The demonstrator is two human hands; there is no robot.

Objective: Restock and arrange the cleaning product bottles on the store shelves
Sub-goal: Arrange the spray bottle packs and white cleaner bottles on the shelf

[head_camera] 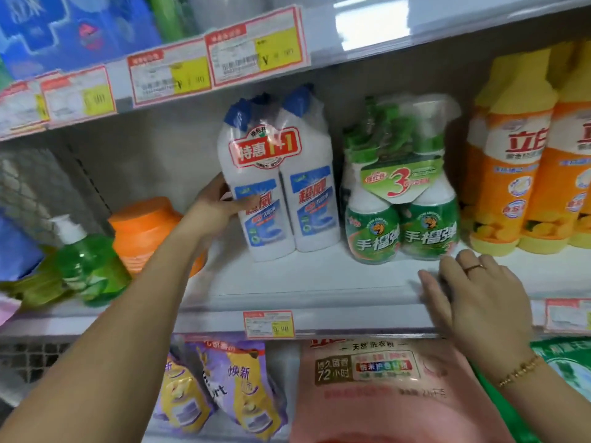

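Middle shelf (319,282), white, stocked as follows. Centre: one shrink-wrapped twin pack (276,187) of white bottles with blue caps and blue labels, a red promotional sticker across the upper wrap; it stood upright on the shelf, set back from the front edge. The left hand (220,206) was clasped on the pack's left side, thumb across the front label, fingers behind. Just beside it to the right, a narrow gap between: a wrapped bundle of green spray bottles (403,199) with green trigger heads, upright. Far right: orange and yellow bottles (508,174), several in a row, standing against the bundle's right side or very near it.

The right hand (473,292) lay spread and flat on the shelf's front edge, just before the green bundle, gripping nothing; a ring on one finger, a gold bracelet at the wrist.

Left end of the same shelf: an orange tub (144,231) tipped on its side behind the left forearm, and a green pump bottle (86,260) leaning before it.

Shelf rails carried red-bordered price tags (256,52), print too blurred to read.

Lower shelf: purple and yellow refill pouches (224,388) at left, a large pink bag (383,394) at centre, a green bag (563,362) at right.
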